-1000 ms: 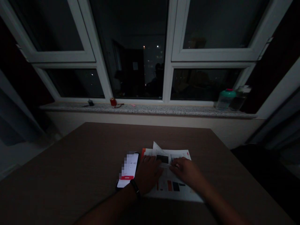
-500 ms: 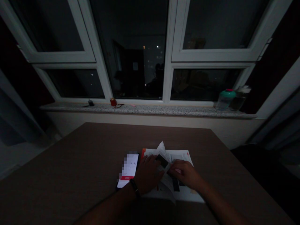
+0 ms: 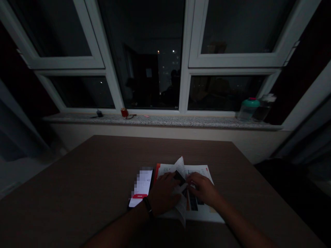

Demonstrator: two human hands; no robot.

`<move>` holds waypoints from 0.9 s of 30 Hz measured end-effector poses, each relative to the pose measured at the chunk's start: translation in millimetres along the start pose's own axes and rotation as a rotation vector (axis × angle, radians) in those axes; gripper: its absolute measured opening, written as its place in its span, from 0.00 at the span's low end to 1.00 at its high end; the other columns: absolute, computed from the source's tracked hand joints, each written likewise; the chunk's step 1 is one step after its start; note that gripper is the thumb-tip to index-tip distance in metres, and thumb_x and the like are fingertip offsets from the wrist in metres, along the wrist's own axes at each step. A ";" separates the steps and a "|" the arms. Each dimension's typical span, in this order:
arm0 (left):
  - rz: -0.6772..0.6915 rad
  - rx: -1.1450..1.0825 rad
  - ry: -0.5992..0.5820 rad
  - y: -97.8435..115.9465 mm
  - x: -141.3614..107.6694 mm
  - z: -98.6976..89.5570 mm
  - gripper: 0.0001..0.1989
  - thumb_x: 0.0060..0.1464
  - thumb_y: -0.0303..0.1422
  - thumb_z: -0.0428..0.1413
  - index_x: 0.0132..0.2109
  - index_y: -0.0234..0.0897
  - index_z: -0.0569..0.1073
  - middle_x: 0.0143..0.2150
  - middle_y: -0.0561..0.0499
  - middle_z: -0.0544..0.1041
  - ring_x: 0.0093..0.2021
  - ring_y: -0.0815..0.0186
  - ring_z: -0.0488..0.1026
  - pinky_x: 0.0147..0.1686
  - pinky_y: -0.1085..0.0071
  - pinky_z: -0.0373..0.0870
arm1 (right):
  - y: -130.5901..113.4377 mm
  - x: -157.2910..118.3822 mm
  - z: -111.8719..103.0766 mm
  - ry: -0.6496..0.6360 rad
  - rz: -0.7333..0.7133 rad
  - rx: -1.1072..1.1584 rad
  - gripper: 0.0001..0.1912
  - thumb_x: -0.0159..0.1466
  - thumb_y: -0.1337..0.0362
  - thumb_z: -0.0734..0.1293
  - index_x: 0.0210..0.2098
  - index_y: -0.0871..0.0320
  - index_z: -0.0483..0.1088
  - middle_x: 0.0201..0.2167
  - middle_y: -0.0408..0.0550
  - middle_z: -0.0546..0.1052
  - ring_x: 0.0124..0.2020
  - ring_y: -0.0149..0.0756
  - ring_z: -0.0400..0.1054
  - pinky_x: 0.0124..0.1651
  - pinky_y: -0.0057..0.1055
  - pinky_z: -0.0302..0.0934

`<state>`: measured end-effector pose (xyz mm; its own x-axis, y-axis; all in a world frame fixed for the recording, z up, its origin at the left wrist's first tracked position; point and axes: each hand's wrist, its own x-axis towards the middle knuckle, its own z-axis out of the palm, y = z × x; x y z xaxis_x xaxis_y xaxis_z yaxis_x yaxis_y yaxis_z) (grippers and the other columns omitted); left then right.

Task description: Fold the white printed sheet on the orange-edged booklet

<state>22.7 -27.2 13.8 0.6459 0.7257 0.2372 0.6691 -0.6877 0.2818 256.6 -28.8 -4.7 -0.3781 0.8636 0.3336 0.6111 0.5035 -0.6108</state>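
Note:
On the table lies an open book (image 3: 204, 216) with printed pages and dark pictures. One of its pages (image 3: 181, 166) stands up off the rest, bent and creased. Over the left side of this page rests my left hand (image 3: 165, 193), its fingers stretched out and a dark band on the wrist. My right hand (image 3: 203, 187) is closed, pinching the edge of the raised page near the book's middle. The fingertips of my right hand are dim. A phone (image 3: 142, 187) with a lit screen lies left of the book, close to my left hand.
The brown table (image 3: 103, 172) reaches toward a speckled windowsill (image 3: 165, 120). On the sill are a red jar (image 3: 124, 112), a small dark object (image 3: 99, 113), a teal-lidded bottle (image 3: 248, 108) and a clear bottle (image 3: 265, 107). The room is dim.
The raised page has shifted: its top corner is a little farther right and its lower corner farther left. My left fingers have moved slightly with it; my right hand has edged up and left.

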 end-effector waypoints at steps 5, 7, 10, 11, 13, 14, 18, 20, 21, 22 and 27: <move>0.010 -0.015 0.019 2.3 2.0 -3.0 0.19 0.57 0.35 0.59 0.56 0.44 0.70 0.60 0.44 0.67 0.59 0.51 0.63 0.57 0.51 0.62 | -1.7 1.0 -2.8 0.016 0.050 -0.029 0.09 0.61 0.68 0.67 0.41 0.54 0.71 0.40 0.46 0.74 0.37 0.36 0.69 0.42 0.31 0.63; 0.012 -0.014 0.024 2.7 2.2 -3.7 0.18 0.57 0.35 0.59 0.55 0.43 0.70 0.59 0.44 0.68 0.59 0.52 0.64 0.57 0.51 0.62 | -2.2 0.7 -3.4 0.021 0.054 -0.029 0.07 0.62 0.67 0.66 0.41 0.54 0.70 0.40 0.46 0.74 0.38 0.36 0.69 0.42 0.31 0.63; 0.008 -0.007 0.014 2.5 2.3 -4.2 0.19 0.57 0.35 0.60 0.55 0.43 0.70 0.59 0.44 0.68 0.59 0.51 0.63 0.56 0.51 0.61 | -2.7 0.3 -3.5 0.023 0.056 -0.039 0.08 0.62 0.67 0.66 0.41 0.54 0.70 0.40 0.46 0.73 0.39 0.36 0.69 0.43 0.32 0.62; 0.013 -0.006 0.010 2.4 2.5 -4.3 0.19 0.56 0.34 0.59 0.55 0.43 0.70 0.59 0.45 0.68 0.59 0.51 0.63 0.56 0.51 0.61 | -3.0 0.3 -3.5 0.022 0.055 -0.044 0.09 0.61 0.67 0.67 0.42 0.54 0.70 0.40 0.46 0.73 0.39 0.36 0.68 0.43 0.32 0.62; 0.034 -0.004 -0.002 2.4 3.0 -4.6 0.19 0.56 0.32 0.59 0.55 0.43 0.69 0.59 0.45 0.67 0.59 0.52 0.63 0.56 0.52 0.61 | -4.3 0.6 -3.7 0.015 0.053 -0.059 0.11 0.59 0.69 0.68 0.42 0.54 0.70 0.38 0.45 0.72 0.39 0.36 0.68 0.43 0.31 0.61; 0.049 -0.003 -0.008 2.4 3.3 -4.7 0.19 0.56 0.31 0.58 0.55 0.43 0.69 0.59 0.46 0.67 0.59 0.52 0.62 0.56 0.53 0.61 | -5.1 0.9 -3.8 0.008 0.053 -0.070 0.12 0.58 0.69 0.68 0.42 0.54 0.70 0.37 0.44 0.72 0.38 0.36 0.67 0.43 0.31 0.61; 0.105 -0.004 -0.030 2.7 4.4 -4.7 0.20 0.57 0.30 0.57 0.57 0.45 0.67 0.59 0.48 0.67 0.57 0.54 0.63 0.55 0.54 0.62 | -8.2 2.3 -4.1 -0.018 0.056 -0.126 0.13 0.56 0.68 0.71 0.41 0.54 0.69 0.34 0.43 0.70 0.38 0.37 0.66 0.41 0.31 0.59; 0.111 -0.004 -0.049 2.6 4.6 -4.5 0.20 0.57 0.30 0.57 0.56 0.45 0.68 0.58 0.48 0.68 0.56 0.54 0.64 0.54 0.54 0.62 | -9.4 2.7 -4.0 -0.033 0.060 -0.143 0.13 0.55 0.68 0.71 0.40 0.54 0.69 0.34 0.42 0.70 0.38 0.37 0.65 0.41 0.31 0.58; 0.109 -0.002 -0.058 2.5 4.6 -4.3 0.20 0.57 0.30 0.57 0.56 0.45 0.68 0.58 0.48 0.68 0.56 0.54 0.64 0.54 0.54 0.63 | -10.0 2.6 -4.0 -0.041 0.060 -0.146 0.14 0.55 0.68 0.71 0.40 0.54 0.69 0.33 0.42 0.69 0.38 0.37 0.65 0.41 0.31 0.58; 0.107 -0.002 -0.064 2.4 4.5 -4.1 0.20 0.57 0.30 0.57 0.56 0.44 0.68 0.58 0.48 0.68 0.56 0.54 0.64 0.54 0.54 0.63 | -10.6 2.5 -4.0 -0.049 0.060 -0.146 0.14 0.54 0.68 0.71 0.40 0.54 0.69 0.33 0.42 0.69 0.37 0.37 0.65 0.41 0.31 0.58; 0.110 0.001 -0.059 2.8 4.1 -3.9 0.18 0.58 0.29 0.57 0.55 0.45 0.69 0.58 0.48 0.68 0.57 0.54 0.64 0.54 0.55 0.63 | -12.0 2.1 -3.6 -0.062 0.072 -0.138 0.17 0.53 0.68 0.72 0.41 0.54 0.69 0.33 0.41 0.69 0.38 0.37 0.65 0.41 0.30 0.57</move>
<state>25.8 -26.0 19.2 0.7357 0.6436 0.2112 0.5938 -0.7628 0.2562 251.0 -32.9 5.9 -0.3695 0.8963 0.2451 0.7261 0.4431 -0.5258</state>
